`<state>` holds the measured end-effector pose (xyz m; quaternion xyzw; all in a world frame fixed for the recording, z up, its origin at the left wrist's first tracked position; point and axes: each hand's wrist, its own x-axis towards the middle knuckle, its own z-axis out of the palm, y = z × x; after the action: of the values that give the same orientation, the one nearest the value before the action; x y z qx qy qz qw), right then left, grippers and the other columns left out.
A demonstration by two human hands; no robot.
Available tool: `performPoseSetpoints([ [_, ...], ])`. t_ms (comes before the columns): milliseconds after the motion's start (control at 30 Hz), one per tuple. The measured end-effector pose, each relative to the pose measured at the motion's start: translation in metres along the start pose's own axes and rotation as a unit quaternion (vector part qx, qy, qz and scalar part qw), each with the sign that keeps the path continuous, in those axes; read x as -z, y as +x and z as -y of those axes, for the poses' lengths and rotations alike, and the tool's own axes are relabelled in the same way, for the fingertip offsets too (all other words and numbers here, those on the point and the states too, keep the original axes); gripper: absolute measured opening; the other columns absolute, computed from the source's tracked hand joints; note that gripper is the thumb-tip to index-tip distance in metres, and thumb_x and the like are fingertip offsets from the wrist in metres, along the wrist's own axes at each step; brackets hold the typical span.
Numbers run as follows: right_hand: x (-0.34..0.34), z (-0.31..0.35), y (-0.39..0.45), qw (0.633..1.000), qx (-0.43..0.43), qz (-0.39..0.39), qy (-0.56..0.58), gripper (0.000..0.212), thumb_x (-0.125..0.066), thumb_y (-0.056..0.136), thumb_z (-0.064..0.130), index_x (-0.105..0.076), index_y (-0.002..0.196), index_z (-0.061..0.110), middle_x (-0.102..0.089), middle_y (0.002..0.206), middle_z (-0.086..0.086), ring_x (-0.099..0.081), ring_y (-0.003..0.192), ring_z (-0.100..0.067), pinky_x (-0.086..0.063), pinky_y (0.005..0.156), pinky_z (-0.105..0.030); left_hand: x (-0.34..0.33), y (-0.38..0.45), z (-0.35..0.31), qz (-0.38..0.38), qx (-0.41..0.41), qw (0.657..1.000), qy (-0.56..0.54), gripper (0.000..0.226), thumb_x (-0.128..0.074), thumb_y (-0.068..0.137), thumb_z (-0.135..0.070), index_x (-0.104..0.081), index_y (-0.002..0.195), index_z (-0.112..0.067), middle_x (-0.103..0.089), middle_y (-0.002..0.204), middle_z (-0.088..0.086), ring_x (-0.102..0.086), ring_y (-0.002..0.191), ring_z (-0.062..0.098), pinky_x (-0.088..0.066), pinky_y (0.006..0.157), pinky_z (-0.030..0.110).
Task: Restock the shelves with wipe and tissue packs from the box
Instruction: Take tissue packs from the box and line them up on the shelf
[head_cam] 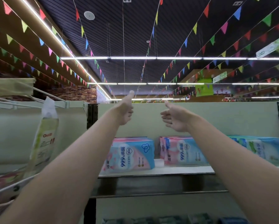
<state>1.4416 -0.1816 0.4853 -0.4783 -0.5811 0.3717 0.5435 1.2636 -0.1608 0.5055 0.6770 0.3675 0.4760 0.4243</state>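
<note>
Both my arms reach up in front of the top shelf's pale back panel. My left hand (125, 109) and my right hand (174, 118) are raised with palms facing each other, fingers relaxed, holding nothing. Below them on the white shelf (156, 171) stand pink-and-blue wipe packs (132, 155), a second stack of pink-and-blue packs (182, 151), and blue-green packs (261, 147) to the right. A gap separates the two pink-and-blue stacks. The box is not in view.
A hanging pale green refill pouch (44, 139) dangles from wire hooks (38, 92) on the left. A lower shelf holds more packs (167, 220) at the bottom edge. Bunting flags and light strips cross the dark ceiling above.
</note>
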Motion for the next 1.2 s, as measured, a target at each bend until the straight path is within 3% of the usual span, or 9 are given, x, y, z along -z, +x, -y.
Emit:
performPoseSetpoints([
  [67, 0.017, -0.003, -0.008, 0.999, 0.018, -0.031, 0.003, 0.060, -0.025, 0.101, 0.044, -0.032, 0.140, -0.001, -0.027, 0.152, -0.016, -0.024, 0.142, -0.027, -0.019, 0.118, -0.039, -0.036, -0.005, -0.001, 0.052, -0.003, 0.999, -0.012, 0.084, -0.023, 0.095, -0.059, -0.008, 0.147, 0.006, -0.033, 0.142, 0.021, -0.035, 0.132, 0.029, -0.028, 0.113, 0.037],
  [133, 0.037, -0.008, -0.018, 0.998, 0.020, -0.051, -0.011, 0.057, -0.024, 0.102, 0.042, -0.035, 0.139, 0.001, -0.030, 0.151, -0.015, -0.025, 0.142, -0.026, -0.018, 0.118, -0.039, -0.067, -0.010, 0.001, 0.089, 0.009, 0.996, -0.020, 0.085, -0.025, 0.095, -0.060, -0.007, 0.147, 0.005, -0.012, 0.155, 0.023, -0.016, 0.144, 0.032, -0.020, 0.118, 0.041],
  [367, 0.110, -0.041, -0.039, 0.998, 0.027, -0.062, -0.010, 0.064, -0.017, 0.101, 0.047, -0.024, 0.146, 0.003, -0.017, 0.157, -0.009, -0.013, 0.146, -0.022, -0.009, 0.120, -0.040, -0.125, 0.004, 0.023, 0.014, 0.051, 0.997, 0.048, 0.073, -0.014, 0.097, -0.057, -0.001, 0.150, -0.008, -0.004, 0.158, 0.013, -0.003, 0.146, 0.030, -0.005, 0.120, 0.043],
  [667, 0.141, -0.074, 0.000, 0.999, -0.017, -0.048, -0.009, 0.071, -0.007, 0.096, 0.058, 0.004, 0.151, 0.015, 0.006, 0.159, -0.005, 0.002, 0.147, -0.022, -0.002, 0.118, -0.040, -0.149, 0.024, 0.055, -0.121, 0.097, 0.988, 0.002, 0.065, -0.013, 0.100, -0.050, -0.007, 0.150, -0.009, -0.012, 0.157, 0.014, -0.015, 0.144, 0.029, -0.012, 0.119, 0.042],
  [867, 0.143, -0.098, 0.027, 0.995, -0.088, -0.048, 0.030, 0.076, -0.012, 0.093, 0.064, 0.001, 0.151, 0.017, -0.009, 0.158, -0.014, -0.021, 0.143, -0.032, -0.021, 0.117, -0.049, -0.141, 0.044, 0.072, -0.184, 0.122, 0.974, -0.050, 0.064, -0.019, 0.100, -0.047, -0.022, 0.147, -0.004, -0.026, 0.152, 0.015, -0.024, 0.141, 0.031, -0.016, 0.116, 0.043],
  [967, 0.141, -0.106, 0.043, 0.993, -0.108, -0.047, 0.027, 0.085, -0.014, 0.085, 0.073, 0.000, 0.151, 0.021, -0.019, 0.156, -0.008, -0.028, 0.140, -0.029, -0.028, 0.113, -0.049, -0.139, 0.050, 0.080, -0.160, 0.128, 0.974, -0.100, 0.064, -0.025, 0.097, -0.049, -0.020, 0.148, -0.010, -0.024, 0.153, 0.014, -0.025, 0.140, 0.034, -0.019, 0.116, 0.051],
  [1033, 0.144, -0.112, 0.048, 0.990, -0.112, -0.069, 0.044, 0.087, -0.015, 0.085, 0.073, -0.005, 0.151, 0.018, -0.036, 0.138, -0.002, -0.039, 0.126, -0.022, -0.039, 0.098, -0.043, -0.139, 0.052, 0.084, -0.129, 0.145, 0.978, -0.072, 0.068, -0.026, 0.096, -0.053, -0.015, 0.149, -0.012, -0.021, 0.155, 0.013, -0.025, 0.141, 0.034, -0.021, 0.115, 0.052],
  [1133, 0.149, -0.117, 0.053, 0.987, -0.112, -0.113, 0.038, 0.074, -0.016, 0.096, 0.058, -0.017, 0.149, 0.006, -0.041, 0.142, -0.015, -0.046, 0.126, -0.031, -0.040, 0.103, -0.043, -0.137, 0.058, 0.091, -0.109, 0.162, 0.978, -0.077, 0.072, -0.024, 0.095, -0.058, -0.009, 0.150, -0.014, -0.023, 0.154, 0.016, -0.026, 0.141, 0.035, -0.022, 0.116, 0.050],
  [1200, 0.151, -0.120, 0.055, 0.987, -0.127, -0.082, 0.062, 0.079, -0.017, 0.094, 0.064, -0.029, 0.142, 0.002, -0.060, 0.113, -0.022, -0.060, 0.102, -0.030, -0.047, 0.094, -0.040, -0.135, 0.063, 0.095, -0.110, 0.172, 0.975, -0.084, 0.076, -0.025, 0.093, -0.062, -0.012, 0.150, -0.014, -0.023, 0.154, 0.016, -0.028, 0.140, 0.035, -0.022, 0.116, 0.049],
])
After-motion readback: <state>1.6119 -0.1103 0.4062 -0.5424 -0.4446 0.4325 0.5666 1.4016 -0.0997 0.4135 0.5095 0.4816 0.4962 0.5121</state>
